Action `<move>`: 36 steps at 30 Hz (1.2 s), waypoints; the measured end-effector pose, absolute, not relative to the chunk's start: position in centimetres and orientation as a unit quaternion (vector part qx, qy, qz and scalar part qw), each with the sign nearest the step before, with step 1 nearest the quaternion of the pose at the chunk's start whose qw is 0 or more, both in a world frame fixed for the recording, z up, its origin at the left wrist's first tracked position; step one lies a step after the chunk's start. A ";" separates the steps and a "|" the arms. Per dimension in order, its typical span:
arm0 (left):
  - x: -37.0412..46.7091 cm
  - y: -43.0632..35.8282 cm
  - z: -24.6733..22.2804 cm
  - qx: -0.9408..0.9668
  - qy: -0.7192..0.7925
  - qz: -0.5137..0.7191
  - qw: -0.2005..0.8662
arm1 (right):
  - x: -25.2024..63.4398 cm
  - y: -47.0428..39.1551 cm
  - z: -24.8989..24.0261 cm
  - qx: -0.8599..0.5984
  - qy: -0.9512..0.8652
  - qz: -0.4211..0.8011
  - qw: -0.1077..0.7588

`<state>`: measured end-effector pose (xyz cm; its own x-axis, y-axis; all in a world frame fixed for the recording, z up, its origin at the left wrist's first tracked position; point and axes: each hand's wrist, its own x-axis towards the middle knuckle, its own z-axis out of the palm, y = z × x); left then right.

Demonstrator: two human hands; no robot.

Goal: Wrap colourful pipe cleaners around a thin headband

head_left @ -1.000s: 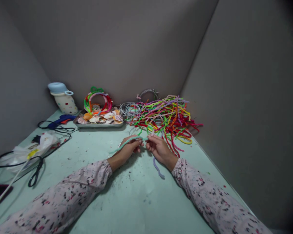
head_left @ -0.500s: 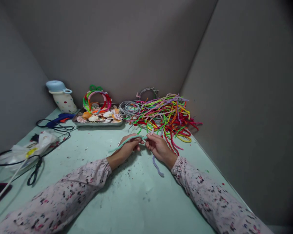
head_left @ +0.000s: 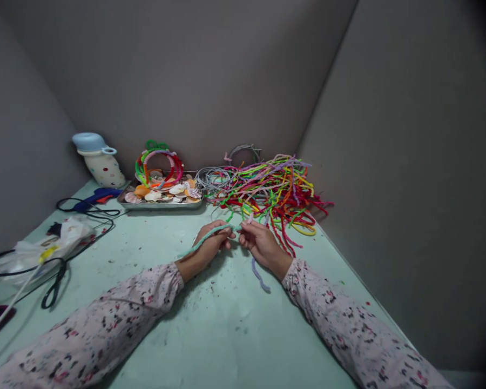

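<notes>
My left hand (head_left: 213,243) pinches a mint-green fuzzy stem (head_left: 200,243), whose loose end trails back over the wrist. Close beside it on the right, my right hand (head_left: 263,243) is closed with its fingertips at the other end of the green stem. A lilac fuzzy stem (head_left: 260,276) hangs down below my right hand, and a pale tip stands up above its fingers. Where the stems meet between my fingertips is too small to make out. Both hands are over the pale green table (head_left: 227,335).
A tray (head_left: 162,206) of shells holds several colourful rings (head_left: 174,162). Right of it lie wire coils (head_left: 214,179) and a heap of bright fuzzy stems (head_left: 283,183). At the left are a bottle (head_left: 103,167), black cables (head_left: 60,270) and a plastic bag (head_left: 71,235).
The whole view has shifted slightly, moving everything a little to the left. My hands keep nearly the same pose and hold on the stems.
</notes>
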<state>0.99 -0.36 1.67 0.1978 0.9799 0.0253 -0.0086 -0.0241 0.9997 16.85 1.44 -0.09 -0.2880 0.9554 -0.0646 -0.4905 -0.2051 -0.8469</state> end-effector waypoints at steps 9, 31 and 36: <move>0.9 -0.4 1.1 0.607 0.482 0.474 0.419 | 16.9 1.6 -0.3 -0.316 -0.347 0.709 0.526; 0.2 -0.3 1.7 0.772 0.472 0.400 0.147 | 16.9 1.7 -0.3 -0.305 -0.347 0.715 0.525; 0.3 -0.4 1.8 0.773 0.471 0.397 0.150 | 16.9 1.5 0.0 -0.307 -0.352 0.724 0.507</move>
